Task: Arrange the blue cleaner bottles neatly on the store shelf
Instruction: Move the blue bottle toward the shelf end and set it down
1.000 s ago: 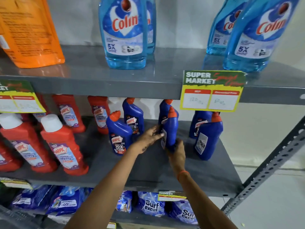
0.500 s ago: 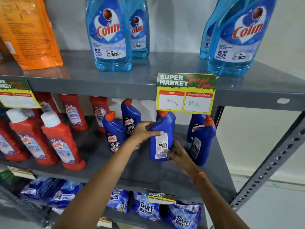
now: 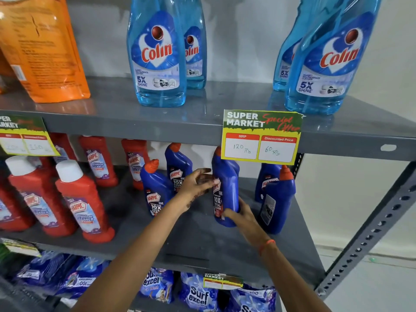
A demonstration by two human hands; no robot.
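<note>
Broadly, the grey middle shelf [image 3: 202, 239] is set out in two groups: red cleaner bottles [image 3: 83, 206] with white caps on the left, dark blue cleaner bottles on the right, under a yellow price card [image 3: 262, 137] hung from the upper shelf edge. Two blue bottles [image 3: 157, 192] stand one behind the other left of centre with labels forward, and two more [image 3: 278, 201] stand at the far right, the front one showing its back label. Between these pairs the held blue bottle [image 3: 226, 188] is found, roughly upright and turned so that its front label faces left; whether its base rests on the shelf cannot be told.

The right hand [image 3: 238, 216] is wrapped around the bottle's lower part, and the left hand [image 3: 199, 181] is laid with loosely spread fingers against its label side, so the bottle is steadied from two sides rather than clamped by both.

The step is judged to be the facing-up of this bottle. It would be done well if the base were kept low and the body twisted by the right hand until the label faces outward, the left hand being used only as a guide. The bottle should then be lined up with the front of the left pair, with even gaps kept on both sides, and the neighbour at the right should not be knocked
</note>
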